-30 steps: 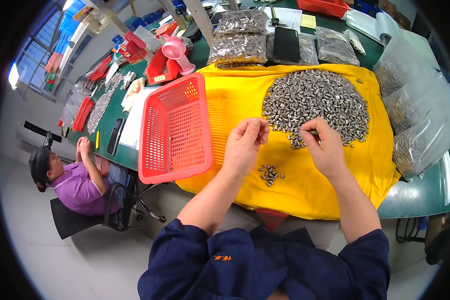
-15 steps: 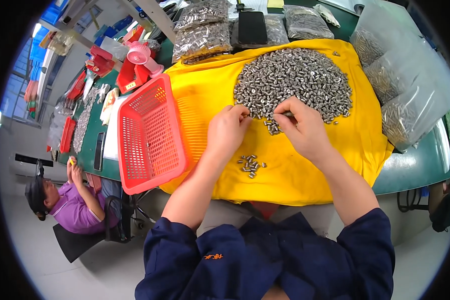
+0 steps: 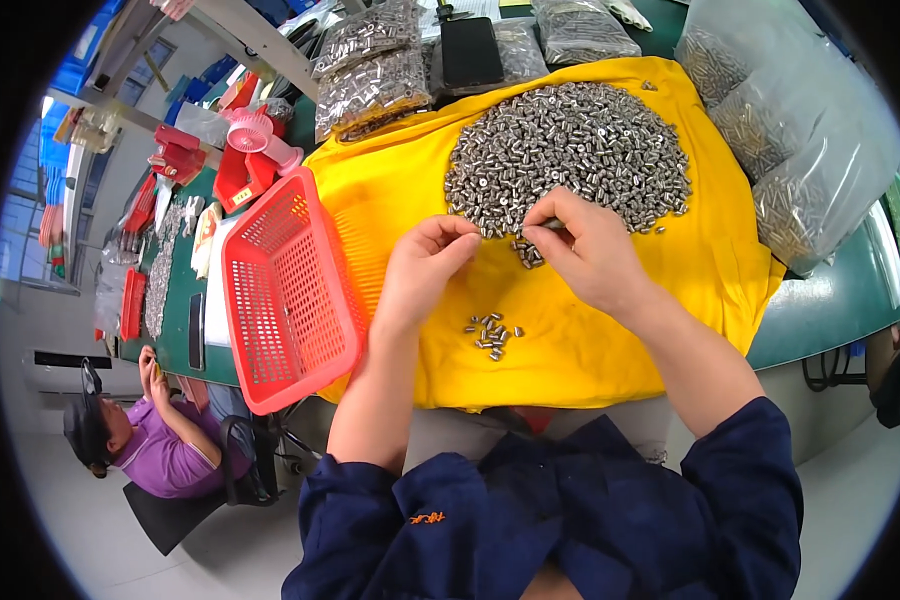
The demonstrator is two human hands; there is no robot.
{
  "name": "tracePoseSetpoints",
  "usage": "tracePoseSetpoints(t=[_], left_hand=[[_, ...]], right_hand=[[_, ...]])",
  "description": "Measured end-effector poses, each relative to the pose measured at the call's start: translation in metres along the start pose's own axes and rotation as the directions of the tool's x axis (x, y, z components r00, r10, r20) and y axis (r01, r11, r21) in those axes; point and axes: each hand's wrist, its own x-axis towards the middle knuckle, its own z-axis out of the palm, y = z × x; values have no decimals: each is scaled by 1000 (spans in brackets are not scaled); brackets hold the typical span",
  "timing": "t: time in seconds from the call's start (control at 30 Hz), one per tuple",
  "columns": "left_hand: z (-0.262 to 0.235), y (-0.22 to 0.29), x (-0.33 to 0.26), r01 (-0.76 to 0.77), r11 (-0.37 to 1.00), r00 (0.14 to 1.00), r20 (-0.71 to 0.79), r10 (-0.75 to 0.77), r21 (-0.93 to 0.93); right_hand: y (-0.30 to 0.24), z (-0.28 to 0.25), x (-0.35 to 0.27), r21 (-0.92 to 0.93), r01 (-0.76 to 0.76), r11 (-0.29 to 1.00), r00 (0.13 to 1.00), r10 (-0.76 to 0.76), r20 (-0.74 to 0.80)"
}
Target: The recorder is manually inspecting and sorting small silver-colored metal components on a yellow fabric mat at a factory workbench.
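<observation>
A large heap of small metal cylinders (image 3: 570,150) lies on a yellow cloth (image 3: 570,360). My left hand (image 3: 422,275) is at the heap's near left edge, thumb and forefinger pinched together; whatever is between them is too small to make out. Just to its right, my right hand (image 3: 592,258) is closed, with a bit of grey metal showing between thumb and curled fingers, seemingly one of the cylinders. Under the right fingertips, a few cylinders (image 3: 527,254) spill from the heap. Nearer to me sits a separate small group of cylinders (image 3: 491,336).
A red perforated basket (image 3: 295,290) stands left of the cloth. Bags of metal parts (image 3: 375,75) and a black phone (image 3: 471,52) line the back; more clear bags (image 3: 795,215) stand at right. A co-worker in purple (image 3: 170,455) sits at far left.
The whole view has shifted a little. My left hand has drawn slightly away from the heap's edge, its fingertips still pinched. My right hand stays at the heap's near edge.
</observation>
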Motion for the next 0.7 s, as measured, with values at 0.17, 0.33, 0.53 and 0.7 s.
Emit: tracePoseSetpoints(t=[0.17,0.33,0.53,0.7], left_hand=[[18,4,-5,68,893,978,206,28,-444],[22,-5,-5,160,807,954,298,20,-568],[22,-8,-4,86,850,959,275,71,-520],[25,-6,-7,-78,953,976,172,133,-293]], right_hand=[[2,0,-3,130,-37,991,999,37,4],[-1,4,-4,227,-36,973,999,31,26],[0,3,-3,77,-20,997,998,15,64],[1,8,-6,-229,188,955,982,-184,37]])
